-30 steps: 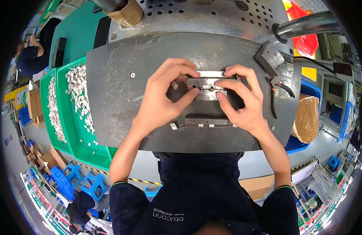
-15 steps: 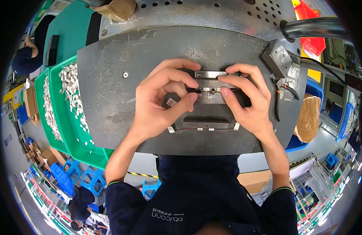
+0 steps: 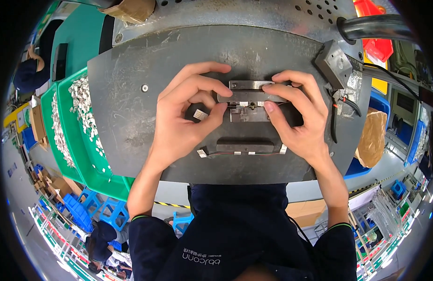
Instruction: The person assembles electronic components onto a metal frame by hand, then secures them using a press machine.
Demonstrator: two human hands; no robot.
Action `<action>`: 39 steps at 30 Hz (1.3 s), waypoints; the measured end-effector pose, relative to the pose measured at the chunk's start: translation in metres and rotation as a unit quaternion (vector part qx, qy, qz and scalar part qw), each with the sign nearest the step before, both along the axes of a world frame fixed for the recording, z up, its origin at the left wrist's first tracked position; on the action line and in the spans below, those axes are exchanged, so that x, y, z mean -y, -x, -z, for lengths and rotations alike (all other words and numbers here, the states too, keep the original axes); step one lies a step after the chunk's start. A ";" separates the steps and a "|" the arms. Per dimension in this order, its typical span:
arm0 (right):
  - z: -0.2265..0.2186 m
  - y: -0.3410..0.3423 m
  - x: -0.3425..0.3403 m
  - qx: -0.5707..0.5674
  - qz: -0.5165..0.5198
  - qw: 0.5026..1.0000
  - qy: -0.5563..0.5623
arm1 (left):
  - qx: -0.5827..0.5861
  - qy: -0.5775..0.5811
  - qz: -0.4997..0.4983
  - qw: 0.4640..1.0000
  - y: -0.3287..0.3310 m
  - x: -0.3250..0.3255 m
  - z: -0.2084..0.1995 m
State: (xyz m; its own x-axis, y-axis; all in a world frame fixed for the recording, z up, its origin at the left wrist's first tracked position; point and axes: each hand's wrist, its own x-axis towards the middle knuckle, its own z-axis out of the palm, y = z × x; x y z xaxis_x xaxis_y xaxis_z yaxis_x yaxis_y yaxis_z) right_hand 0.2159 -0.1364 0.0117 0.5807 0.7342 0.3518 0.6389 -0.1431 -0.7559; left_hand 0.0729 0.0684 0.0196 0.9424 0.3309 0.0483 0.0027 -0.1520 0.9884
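Note:
A dark metal fixture block point(image 3: 251, 114) lies in front of me with a steel bar point(image 3: 247, 85) along its far side. Across it runs a thin wire cable with small white connectors point(image 3: 244, 104). My left hand point(image 3: 186, 110) is curled at the fixture's left end, thumb and fingers closing on the cable; a white connector point(image 3: 200, 114) shows inside its curled fingers. At the right end my right hand point(image 3: 300, 110) is bent round the cable, thumb and fingertips against the fixture. Fingers partly hide the cable's ends.
Nearer me, a second cable point(image 3: 244, 153) with white connectors lies along a dark bar point(image 3: 244, 144). Pliers point(image 3: 336, 112) and a grey metal block point(image 3: 333, 64) sit at right. Green bins point(image 3: 87, 173) with many white connectors stand left; a brown paper bag point(image 3: 372, 138) is far right.
White connectors now show on the fixture between my hands, where fingers and wire were before. My left thumb and fingers have shifted slightly left, away from the fixture's middle. The view has shifted slightly.

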 end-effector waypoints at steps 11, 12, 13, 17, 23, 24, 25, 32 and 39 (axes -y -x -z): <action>-0.006 -0.001 -0.004 0.075 -0.073 0.995 0.010 | -0.051 0.071 0.001 0.996 -0.003 0.000 -0.007; -0.005 -0.001 -0.006 0.058 -0.064 0.996 0.009 | -0.045 0.072 0.001 0.996 -0.002 0.000 -0.005; -0.008 -0.002 -0.008 0.059 -0.066 0.996 0.008 | -0.040 0.072 0.000 0.997 -0.002 -0.001 -0.004; -0.017 -0.007 -0.019 0.076 -0.094 0.992 0.033 | -0.029 0.099 -0.006 0.995 -0.001 -0.001 -0.002; -0.015 -0.016 -0.024 0.084 -0.119 0.989 0.018 | -0.019 0.101 -0.007 0.995 -0.003 -0.001 -0.002; -0.013 -0.015 -0.024 0.091 -0.109 0.990 0.011 | -0.025 0.068 -0.002 0.997 -0.003 -0.001 -0.003; -0.012 -0.014 -0.024 0.092 -0.111 0.989 0.010 | -0.031 0.034 0.003 0.999 -0.004 0.000 -0.004; -0.014 -0.011 -0.018 0.046 -0.109 0.993 0.020 | -0.010 -0.025 -0.006 1.000 -0.006 0.009 0.000; -0.008 -0.017 -0.001 -0.092 -0.084 0.992 0.018 | 0.020 -0.166 -0.014 0.986 -0.012 0.014 0.001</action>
State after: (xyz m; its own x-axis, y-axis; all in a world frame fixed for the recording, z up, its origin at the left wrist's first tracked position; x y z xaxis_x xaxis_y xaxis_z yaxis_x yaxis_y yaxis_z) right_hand 0.2329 -0.1354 0.0201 0.5011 0.8361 0.2233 0.5083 -0.0755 -0.8579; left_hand 0.0847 0.0543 0.0187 0.9286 0.3155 0.1954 -0.0267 -0.4683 0.8831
